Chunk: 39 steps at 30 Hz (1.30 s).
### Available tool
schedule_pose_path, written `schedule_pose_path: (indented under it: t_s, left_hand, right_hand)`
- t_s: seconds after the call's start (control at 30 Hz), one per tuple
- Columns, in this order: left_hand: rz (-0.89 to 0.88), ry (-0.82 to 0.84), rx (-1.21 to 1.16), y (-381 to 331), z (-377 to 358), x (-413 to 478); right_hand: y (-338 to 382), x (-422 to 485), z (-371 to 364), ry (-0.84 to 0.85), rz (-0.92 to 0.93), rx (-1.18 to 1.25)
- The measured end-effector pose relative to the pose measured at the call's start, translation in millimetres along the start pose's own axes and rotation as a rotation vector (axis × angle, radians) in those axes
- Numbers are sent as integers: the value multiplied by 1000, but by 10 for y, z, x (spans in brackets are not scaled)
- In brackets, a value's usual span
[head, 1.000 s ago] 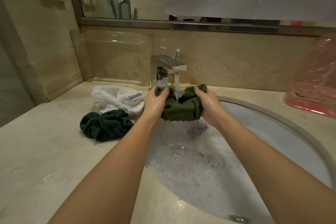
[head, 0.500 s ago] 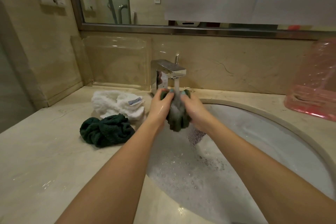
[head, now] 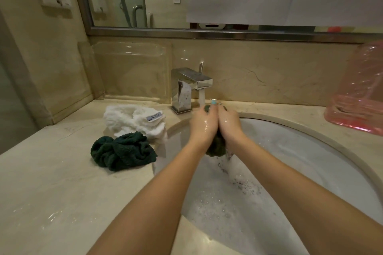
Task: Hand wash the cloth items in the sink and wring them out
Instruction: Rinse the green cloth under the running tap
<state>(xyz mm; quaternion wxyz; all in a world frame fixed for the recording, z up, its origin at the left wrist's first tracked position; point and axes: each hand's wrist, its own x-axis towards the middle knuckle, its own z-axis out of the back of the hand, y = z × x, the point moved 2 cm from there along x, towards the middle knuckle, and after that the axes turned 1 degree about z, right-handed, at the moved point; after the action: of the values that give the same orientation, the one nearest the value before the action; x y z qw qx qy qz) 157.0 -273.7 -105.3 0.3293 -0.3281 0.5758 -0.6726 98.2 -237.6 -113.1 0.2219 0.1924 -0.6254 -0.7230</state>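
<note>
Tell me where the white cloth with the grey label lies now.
In the head view the white cloth lies on the countertop left of the sink, between the faucet and the crumpled dark green cloth in front of it.

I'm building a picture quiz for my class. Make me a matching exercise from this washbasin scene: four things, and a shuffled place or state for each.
Things:
1 white cloth
2 tap
3 pink tub
4 sink

Places or states:
a running
b sudsy inside
c on the counter, right of the sink
d on the counter, left of the tap

Pairs: 1-d, 2-a, 3-c, 4-b
</note>
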Motion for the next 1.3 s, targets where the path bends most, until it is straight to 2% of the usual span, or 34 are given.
schedule_pose_path:
  t_s: [0.1, 0.17, 0.33, 0.43, 0.5, 0.57, 0.63, 0.73, 0.83, 0.9, 1.03, 1.13, 1.2, 1.3]
  left_hand:
    - [102, -70, -92, 112, 193, 176]
    - [119, -41, -99, 137, 254, 205]
    - [155, 126, -119, -26, 52, -75]
    - [145, 150, -154, -52, 33, -69]
    - [159, 99, -229, 6, 147, 43]
    - [198, 61, -329, 60, 260, 81]
    - [197, 69, -268, 76, 275, 86]
    - [137, 123, -159, -50, 156, -28]
    - [105, 123, -199, -100, 132, -50]
    - [56, 89, -164, -40, 209, 12]
    - [50, -24, 104, 118, 362, 151]
    - [39, -2, 247, 172, 343, 185]
    - [112, 92, 121, 163, 284, 183]
    - [303, 217, -389, 128, 164, 135]
  right_hand:
    - [110, -92, -171, 10, 124, -99]
    - [129, -101, -244, 8, 171, -160]
    - [104, 28, 27, -116, -5, -107]
    - [157, 0, 99, -198, 62, -142]
    - [229, -106, -40, -126, 187, -210]
    - [234, -187, -209, -38, 234, -243]
    - [185, -139, -222, -47, 185, -229]
    - [87, 18, 0, -146, 63, -241]
    - [-25, 152, 239, -235, -21, -227]
    - [-90, 215, 383, -298, -60, -123]
    - [-119, 279, 559, -359, -114, 120]
    - [-90, 290, 596, -378, -77, 299]
    - [-57, 279, 605, -364, -64, 406]
    - [-7, 267, 584, -275, -58, 529]
